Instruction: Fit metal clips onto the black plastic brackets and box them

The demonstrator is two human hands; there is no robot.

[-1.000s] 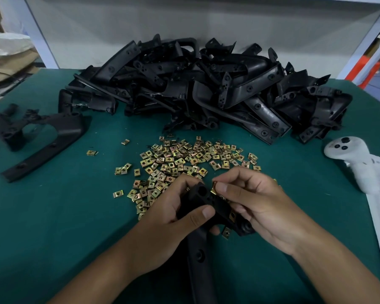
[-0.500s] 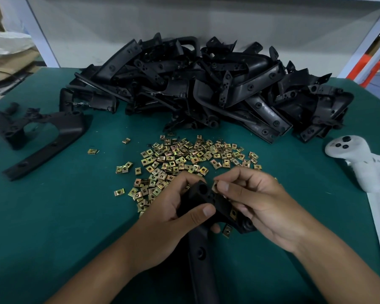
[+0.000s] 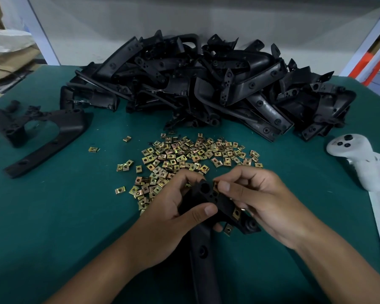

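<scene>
Lower centre of frame: the left hand (image 3: 173, 207) grips the long black plastic bracket (image 3: 208, 200), the right hand (image 3: 257, 196) pinches a small brass-coloured metal clip (image 3: 215, 185) at its top edge. Pushed crooked, that clip could jam or spring off among the loose brass-coloured clips (image 3: 184, 156) on the green table (image 3: 53, 216).

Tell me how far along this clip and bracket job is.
Early. One clip already sits on the bracket held by the left hand; the right hand is pinching another clip onto its edge. A big pile of brackets and scattered loose clips remain. No box in view.
</scene>
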